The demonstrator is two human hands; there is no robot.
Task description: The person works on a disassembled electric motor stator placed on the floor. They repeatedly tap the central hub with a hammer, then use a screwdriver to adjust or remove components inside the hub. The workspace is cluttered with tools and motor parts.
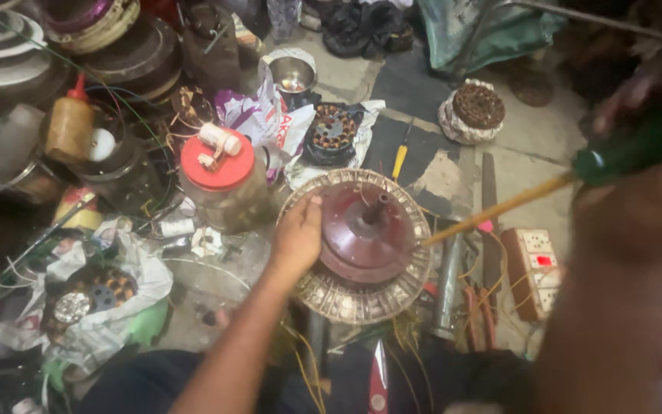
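My left hand (297, 236) rests on the left side of a round ceiling fan motor (367, 230), dark red in the middle with a silvery patterned rim and a short shaft pointing up. My right hand (641, 92), blurred and close to the camera at the upper right, grips the green handle of a long screwdriver (499, 208). Its yellowish shaft slants down to the left, and the tip touches the motor's right rim. My right forearm covers the lower right of the view.
A plastic jar with a red lid (222, 184) stands left of the motor. Wound stators (333, 130) (478, 106) lie behind it. A white socket board (532, 270), a metal file (489, 222) and loose wires sit to the right; bags, bottles and fan parts crowd the left.
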